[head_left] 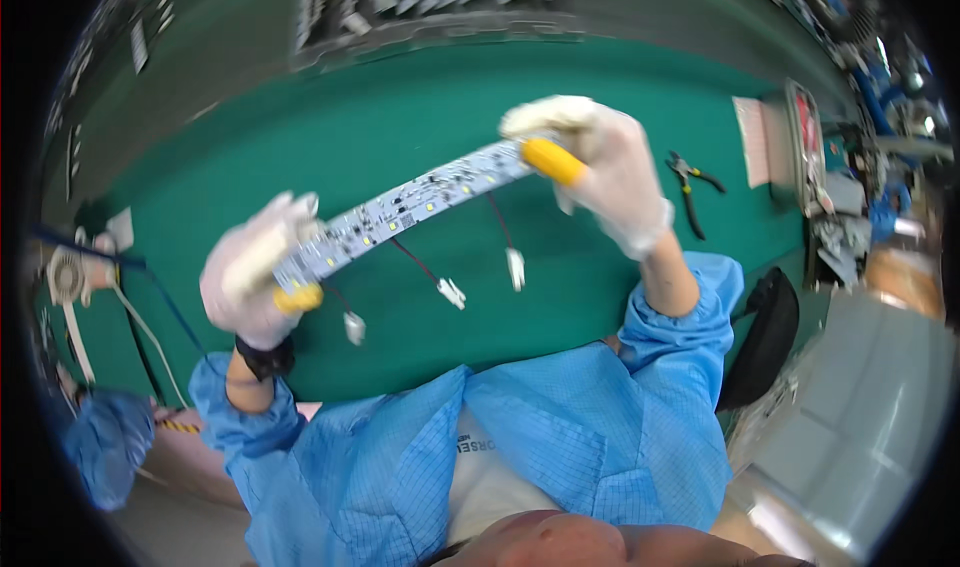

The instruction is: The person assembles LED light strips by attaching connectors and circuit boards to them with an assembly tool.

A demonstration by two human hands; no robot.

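You've got the LED circuit board strip (405, 204) up above the green mat (400, 107), long axis slanting: left hand (250, 282) pinching its lower end, right hand (600, 167) gripping the upper, both equally engaged.

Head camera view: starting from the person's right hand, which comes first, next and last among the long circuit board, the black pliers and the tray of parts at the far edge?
From the right hand:
1. Long circuit board, held in its fingers, stretching left.
2. Black pliers, on the green mat just to its right.
3. Tray of parts, at the far edge, up and left.
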